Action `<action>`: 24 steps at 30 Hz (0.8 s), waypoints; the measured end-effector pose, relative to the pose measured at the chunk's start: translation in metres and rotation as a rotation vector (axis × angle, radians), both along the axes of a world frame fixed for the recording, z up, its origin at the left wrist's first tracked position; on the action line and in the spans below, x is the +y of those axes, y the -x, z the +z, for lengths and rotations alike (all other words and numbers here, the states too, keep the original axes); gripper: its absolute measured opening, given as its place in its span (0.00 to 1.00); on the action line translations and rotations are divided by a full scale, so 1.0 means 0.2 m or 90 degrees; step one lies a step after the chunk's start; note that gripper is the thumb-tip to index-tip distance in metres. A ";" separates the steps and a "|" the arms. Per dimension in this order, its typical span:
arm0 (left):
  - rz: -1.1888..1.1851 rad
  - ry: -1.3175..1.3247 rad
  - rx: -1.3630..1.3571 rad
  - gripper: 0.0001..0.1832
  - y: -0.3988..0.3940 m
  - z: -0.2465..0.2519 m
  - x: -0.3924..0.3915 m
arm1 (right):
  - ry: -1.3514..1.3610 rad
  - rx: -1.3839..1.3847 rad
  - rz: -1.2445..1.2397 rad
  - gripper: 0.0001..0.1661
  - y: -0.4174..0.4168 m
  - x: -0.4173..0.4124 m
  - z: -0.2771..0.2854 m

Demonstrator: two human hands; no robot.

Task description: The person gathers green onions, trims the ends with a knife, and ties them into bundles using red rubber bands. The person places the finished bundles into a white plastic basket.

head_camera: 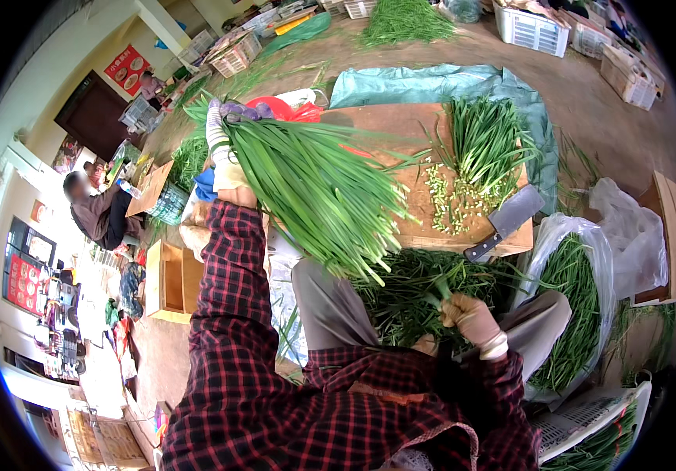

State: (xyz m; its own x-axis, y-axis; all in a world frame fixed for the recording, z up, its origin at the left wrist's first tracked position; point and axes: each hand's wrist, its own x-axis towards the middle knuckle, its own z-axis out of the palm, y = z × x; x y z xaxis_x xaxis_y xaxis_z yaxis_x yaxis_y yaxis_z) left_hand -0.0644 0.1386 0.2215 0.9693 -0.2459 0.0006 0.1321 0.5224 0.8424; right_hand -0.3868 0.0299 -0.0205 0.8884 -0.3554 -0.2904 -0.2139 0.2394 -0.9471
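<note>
In a glove with purple fingertips, my left hand (pixel 238 112) grips a large bunch of long flat green leaves, probably garlic chives (pixel 314 188). The pale cut ends fan toward my knees. My right hand (pixel 470 318), in a beige glove, is low over my lap, curled around a small, blurred tuft of green stalks (pixel 442 288). Beneath it lies a heap of loose dark green leaves (pixel 420 282). On the wooden board (pixel 420 212) rest another chive bunch (pixel 485 141), chopped stem ends (pixel 446 200) and a cleaver (pixel 514 212), its handle over the near edge.
A clear plastic bag of leaves (pixel 570 312) stands at my right, near a white crate (pixel 597 418). Teal sheeting (pixel 420 85) lies beyond the board. A wooden box (pixel 176 282) stands left. Seated people (pixel 99 212) and several crates (pixel 532 29) are farther off.
</note>
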 end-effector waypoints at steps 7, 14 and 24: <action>-0.110 0.170 -0.012 0.19 -0.14 -0.02 0.09 | 0.552 -0.246 -0.202 0.26 -0.53 0.17 0.56; -0.234 0.270 -0.040 0.17 -0.19 -0.12 0.07 | -0.256 -0.423 -0.103 0.13 -0.49 0.05 0.49; -0.203 0.264 -0.048 0.17 -0.21 -0.13 0.06 | 0.594 -0.054 -0.060 0.33 -0.13 0.10 0.10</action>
